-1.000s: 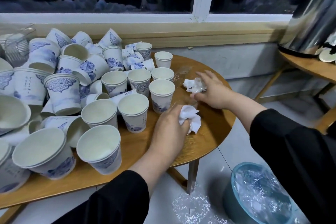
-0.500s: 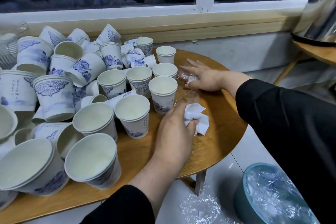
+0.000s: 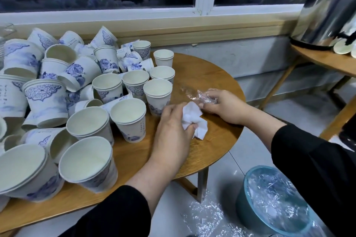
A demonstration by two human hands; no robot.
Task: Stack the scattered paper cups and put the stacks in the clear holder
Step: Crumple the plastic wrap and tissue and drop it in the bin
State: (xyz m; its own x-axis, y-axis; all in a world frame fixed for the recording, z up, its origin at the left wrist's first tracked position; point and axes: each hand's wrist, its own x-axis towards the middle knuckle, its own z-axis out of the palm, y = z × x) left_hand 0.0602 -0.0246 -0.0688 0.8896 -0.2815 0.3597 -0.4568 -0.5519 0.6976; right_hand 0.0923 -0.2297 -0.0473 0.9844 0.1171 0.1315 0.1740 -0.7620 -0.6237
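Several white paper cups with blue flower prints point(image 3: 82, 102) crowd the left of a round wooden table point(image 3: 217, 140), some upright, some tipped over. The clear holder point(image 3: 7, 31) shows only as a glassy edge at the far left. My left hand point(image 3: 173, 131) grips a crumpled white tissue point(image 3: 194, 119) right of the cups. Just beyond it, my right hand point(image 3: 221, 106) holds a crumpled piece of clear plastic wrap point(image 3: 200, 96) against the tabletop.
A teal bin point(image 3: 273, 204) lined with a clear bag stands on the floor at the lower right, with loose plastic film point(image 3: 208, 219) beside it. A steel urn point(image 3: 327, 7) sits on a second wooden table point(image 3: 327, 59) at the right. Window sill behind.
My right hand has drawn back toward my left and now clutches clear plastic wrap instead of lying flat. My left hand keeps the tissue. The camera has shifted.
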